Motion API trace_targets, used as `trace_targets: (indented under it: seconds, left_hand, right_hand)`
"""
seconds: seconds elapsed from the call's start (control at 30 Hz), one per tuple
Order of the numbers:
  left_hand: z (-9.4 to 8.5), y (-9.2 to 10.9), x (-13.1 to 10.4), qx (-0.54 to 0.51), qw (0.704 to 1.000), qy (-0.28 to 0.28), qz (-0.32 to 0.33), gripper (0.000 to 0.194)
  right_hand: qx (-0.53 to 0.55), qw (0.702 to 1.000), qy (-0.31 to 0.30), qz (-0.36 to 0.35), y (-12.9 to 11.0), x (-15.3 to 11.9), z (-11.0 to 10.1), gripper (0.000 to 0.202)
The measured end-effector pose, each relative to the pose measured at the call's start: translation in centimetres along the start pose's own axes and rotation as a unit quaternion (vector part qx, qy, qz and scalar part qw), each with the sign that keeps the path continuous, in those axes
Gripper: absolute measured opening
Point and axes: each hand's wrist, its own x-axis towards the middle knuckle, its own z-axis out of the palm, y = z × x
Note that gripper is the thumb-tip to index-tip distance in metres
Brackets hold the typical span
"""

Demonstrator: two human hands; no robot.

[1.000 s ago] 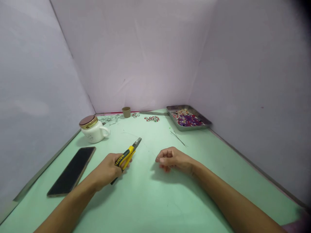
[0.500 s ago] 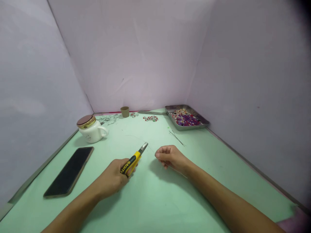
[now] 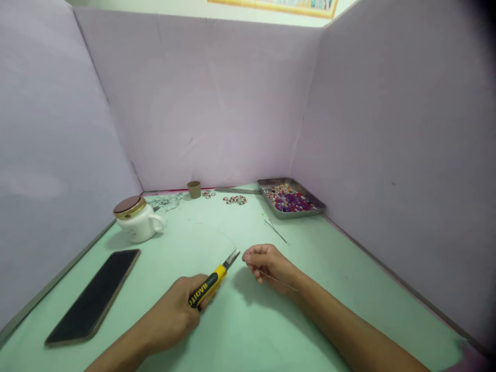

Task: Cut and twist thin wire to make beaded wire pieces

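Note:
My left hand (image 3: 176, 312) is closed around the handles of yellow-and-black pliers (image 3: 209, 287). Their metal jaws point up and right and meet a thin wire close to my right fingertips; whether they are clamped on it is too small to tell. My right hand (image 3: 269, 266) pinches that wire (image 3: 281, 282) between thumb and index finger. One end trails back over my right wrist, while the other curves away faintly across the green tabletop beyond the jaws.
A lidded white mug (image 3: 139, 222) and a phone (image 3: 95, 297) stand at left. Toward the back are tangled wire pieces (image 3: 168, 201), a small brown cup (image 3: 194, 189), beaded pieces (image 3: 235, 200) and a metal tray (image 3: 284, 214) of beads. Short wires (image 3: 277, 232) lie right of centre.
The plier jaws have come nearer to my right fingertips, onto the wire, and the handles look squeezed closer together. The camera view has tilted up, showing a frame above the back panel.

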Motion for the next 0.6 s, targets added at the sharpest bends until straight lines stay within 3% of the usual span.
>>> trace_targets:
  seconds: [0.33, 0.6]
  left_hand:
    - [0.2, -0.4, 0.1, 0.027, 0.999, 0.021, 0.008, 0.024]
    - [-1.2, -0.2, 0.4, -0.011, 1.0, -0.004, -0.009, 0.017]
  right_hand:
    - [0.031, 0.999, -0.037, 0.018, 0.1, 0.1, -0.3, 0.015]
    - [0.042, 0.997, -0.048, 0.035, -0.1, 0.1, -0.4, 0.018]
